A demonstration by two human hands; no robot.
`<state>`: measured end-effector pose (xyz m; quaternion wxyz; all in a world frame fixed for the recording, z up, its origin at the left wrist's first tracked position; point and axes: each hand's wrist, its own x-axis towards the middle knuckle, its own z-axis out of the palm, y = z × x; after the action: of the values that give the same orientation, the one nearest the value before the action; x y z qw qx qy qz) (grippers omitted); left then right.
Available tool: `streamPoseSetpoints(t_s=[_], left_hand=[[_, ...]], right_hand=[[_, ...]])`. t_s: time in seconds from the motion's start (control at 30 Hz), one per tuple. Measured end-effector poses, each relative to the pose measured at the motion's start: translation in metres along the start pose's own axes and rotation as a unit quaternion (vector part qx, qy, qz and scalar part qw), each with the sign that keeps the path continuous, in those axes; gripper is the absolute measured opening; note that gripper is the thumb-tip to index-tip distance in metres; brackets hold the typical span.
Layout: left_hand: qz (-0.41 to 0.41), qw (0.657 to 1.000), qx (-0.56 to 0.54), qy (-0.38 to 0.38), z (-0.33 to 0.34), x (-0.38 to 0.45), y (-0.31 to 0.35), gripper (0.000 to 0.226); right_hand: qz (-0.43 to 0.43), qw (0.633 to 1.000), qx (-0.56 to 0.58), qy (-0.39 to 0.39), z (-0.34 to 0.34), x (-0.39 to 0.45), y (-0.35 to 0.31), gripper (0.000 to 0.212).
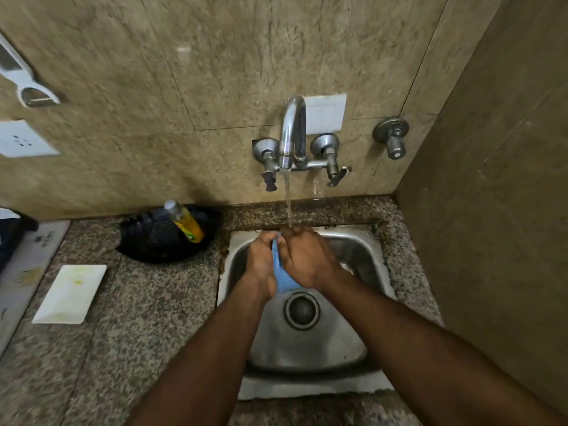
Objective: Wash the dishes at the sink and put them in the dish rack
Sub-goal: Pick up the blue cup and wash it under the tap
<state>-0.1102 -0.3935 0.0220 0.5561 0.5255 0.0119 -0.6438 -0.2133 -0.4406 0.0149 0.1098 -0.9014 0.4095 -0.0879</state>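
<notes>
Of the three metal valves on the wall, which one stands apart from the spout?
The round steel valve at far right, mounted alone on the tile. The other two, the left valve and the right valve, flank the curved chrome spout on one shared fitting.

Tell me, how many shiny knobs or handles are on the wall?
3. One left tap handle beside the spout, one right tap handle, and a separate round knob farther right. None seems hidden.

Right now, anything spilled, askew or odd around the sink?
A bottle of yellow liquid lies tilted in the black rack left of the sink. The white board carries yellowish stains. The seam behind the sink looks grimy. No spill is visible.
</notes>
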Motion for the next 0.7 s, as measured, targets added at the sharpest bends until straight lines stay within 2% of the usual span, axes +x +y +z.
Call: streamPoseSetpoints(t_s=[0.07, 0.1, 0.17, 0.3, 0.43, 0.5, 0.57, 0.63, 0.7], left_hand=[[-0.033, 0.999, 0.003, 0.029, -0.003, 0.006, 0.008, 0.062], [-0.037, 0.998, 0.027, 0.046, -0.004, 0.008, 0.012, 0.065], [-0.020, 0.994, 0.078, 0.072, -0.002, 0.015, 0.016, 0.057], [0.059, 0.983, 0.143, 0.099, 0.008, 0.022, 0.010, 0.045], [0.085, 0.977, 0.185, 0.068, 0.007, 0.011, -0.002, 0.040], [0.079, 0.989, 0.121, 0.016, 0.008, 0.007, -0.004, 0.035], [0.035, 0.999, 0.032, -0.010, 0.012, 0.008, 0.002, 0.044], [0.017, 0.999, 0.023, 0.025, 0.014, 0.016, 0.013, 0.057], [0.014, 0.995, 0.070, 0.063, 0.012, 0.020, 0.018, 0.053]], right_hand=[[-0.039, 0.999, -0.022, 0.006, 0.000, -0.008, -0.007, 0.060], [-0.052, 0.998, -0.030, 0.009, 0.000, -0.012, -0.008, 0.060], [-0.057, 0.998, -0.018, 0.029, 0.000, -0.012, -0.007, 0.056], [0.027, 0.997, 0.053, 0.052, -0.007, 0.010, -0.004, 0.045], [0.142, 0.981, 0.125, -0.053, -0.026, 0.036, 0.010, 0.043], [0.122, 0.991, 0.057, -0.024, -0.027, 0.036, 0.011, 0.044], [0.078, 0.997, -0.004, 0.026, -0.024, 0.024, -0.001, 0.047], [0.016, 0.998, -0.035, 0.043, -0.017, 0.010, -0.014, 0.048], [-0.009, 0.998, -0.036, 0.043, -0.013, 0.001, -0.016, 0.049]])
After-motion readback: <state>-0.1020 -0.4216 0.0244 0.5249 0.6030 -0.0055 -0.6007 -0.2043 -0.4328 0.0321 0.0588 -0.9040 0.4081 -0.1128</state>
